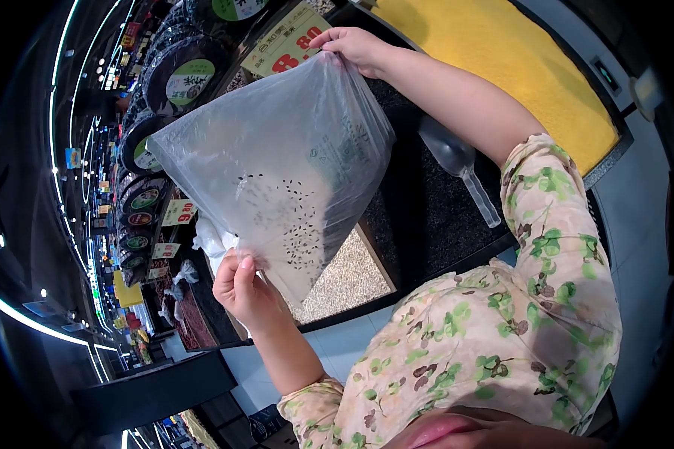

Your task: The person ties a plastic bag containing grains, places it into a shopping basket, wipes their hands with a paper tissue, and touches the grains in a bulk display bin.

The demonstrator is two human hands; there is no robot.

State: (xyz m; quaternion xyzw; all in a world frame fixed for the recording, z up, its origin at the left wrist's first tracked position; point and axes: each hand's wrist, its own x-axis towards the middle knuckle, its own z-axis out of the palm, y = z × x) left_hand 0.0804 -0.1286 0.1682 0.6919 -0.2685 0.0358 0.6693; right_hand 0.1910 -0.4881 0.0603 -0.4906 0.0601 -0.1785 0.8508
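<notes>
A translucent plastic bag (269,150) is stretched between my two hands, with faint green print on one side. Small black grains (299,232) lie scattered in its lower part. At the upper end, my right hand (359,51) pinches the bag's edge between thumb and fingers. My left hand (241,292) grips a lower edge of the bag, fingers closed. Beside the bag, a clear plastic scoop (457,157) rests on a bin of black grain (419,217), its handle pointing toward me. The bag hides part of the bins beneath it.
Yellow grain (494,67) fills a bin at the upper right. Pale grain (352,277) fills another under the bag. Price signs (288,41) and round labelled packages (183,78) line the display. White plastic bags (213,236) sit near my left hand.
</notes>
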